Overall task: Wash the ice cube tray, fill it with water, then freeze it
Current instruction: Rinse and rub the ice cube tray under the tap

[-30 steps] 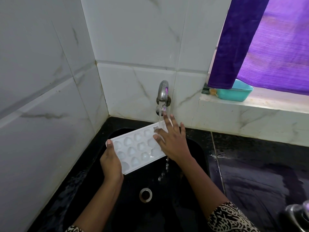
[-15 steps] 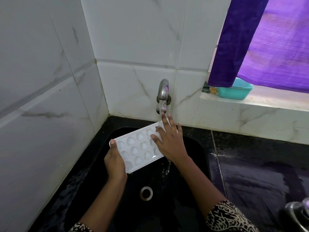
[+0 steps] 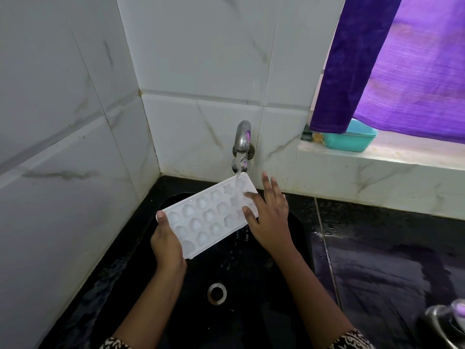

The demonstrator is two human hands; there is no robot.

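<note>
Both my hands meet the ice cube tray (image 3: 206, 219): left hand (image 3: 167, 244) gripping, right hand (image 3: 270, 220) touching with straight fingers.

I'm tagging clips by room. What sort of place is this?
Most likely a home kitchen's washing-up corner: a wall tap runs onto an ice cube tray over a black sink in a dark counter, beside white tiled walls.

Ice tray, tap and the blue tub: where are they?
ice tray (image 3: 206, 217): head view, middle of its cups.
tap (image 3: 242, 137): head view, curved metal spout.
blue tub (image 3: 349, 143): head view, front wall.
</note>
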